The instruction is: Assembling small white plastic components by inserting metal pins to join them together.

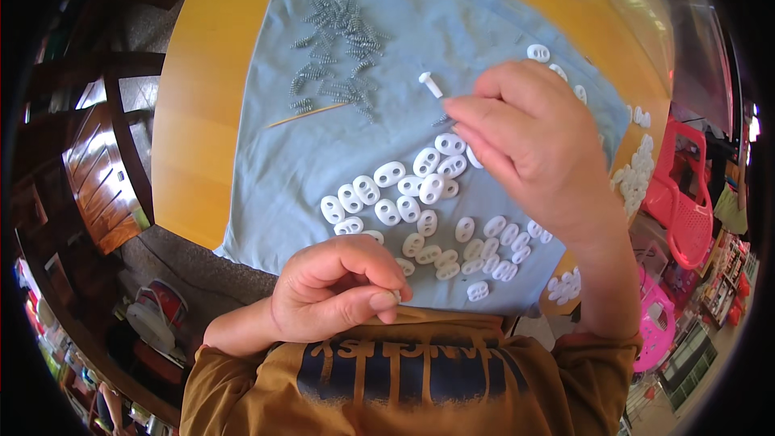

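My left hand (pixel 339 287) is closed near the cloth's front edge, thumb against curled fingers. A sliver of a small white piece (pixel 396 295) shows at its fingertips; the rest is hidden. Farther right, my right hand (pixel 537 141) pinches thumb and forefinger together over the cloth. Just off those fingertips are a white pin with a wide head (pixel 430 84) and a small metal spring (pixel 441 121); which of them is gripped I cannot tell. White two-hole oval cord locks (pixel 390 173) lie loosely between my hands, some upright, some on their sides.
A light blue cloth (pixel 266 186) covers much of the yellow table (pixel 190 153). Many metal springs (pixel 339 24) are heaped at its far left, beside a thin wooden stick (pixel 307 115). Small white parts (pixel 636 173) are piled at the right edge, near a red plastic chair (pixel 678 194).
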A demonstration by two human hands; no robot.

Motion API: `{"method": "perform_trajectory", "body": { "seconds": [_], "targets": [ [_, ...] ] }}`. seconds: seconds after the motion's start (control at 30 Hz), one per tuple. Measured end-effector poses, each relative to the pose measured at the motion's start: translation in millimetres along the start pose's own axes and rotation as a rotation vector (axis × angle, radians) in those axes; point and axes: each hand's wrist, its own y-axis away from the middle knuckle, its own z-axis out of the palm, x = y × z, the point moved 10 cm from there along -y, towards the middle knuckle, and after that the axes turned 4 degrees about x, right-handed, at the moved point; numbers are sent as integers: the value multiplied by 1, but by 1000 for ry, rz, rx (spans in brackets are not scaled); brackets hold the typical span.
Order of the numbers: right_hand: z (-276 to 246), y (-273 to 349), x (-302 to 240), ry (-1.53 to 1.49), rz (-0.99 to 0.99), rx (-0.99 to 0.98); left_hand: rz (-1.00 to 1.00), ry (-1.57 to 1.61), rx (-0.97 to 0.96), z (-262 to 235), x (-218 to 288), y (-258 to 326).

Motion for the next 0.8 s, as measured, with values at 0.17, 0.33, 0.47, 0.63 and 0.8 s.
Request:
{"method": "perform_trajectory", "body": {
  "seconds": [0.17,0.33,0.47,0.63,0.8],
  "targets": [
    [2,2,-6,27,-84,28,-4,-10,-28,2,2,0],
    [0,-2,-13,90,-118,76,-13,-6,-10,1,0,2],
    [3,-6,1,-48,76,85,-8,21,29,-1,-1,3],
    [1,-8,8,-134,171,103,-26,16,27,0,-3,2],
    [-1,-7,12,-169,194,114,-10,48,52,-1,-3,3]
  ]
}}
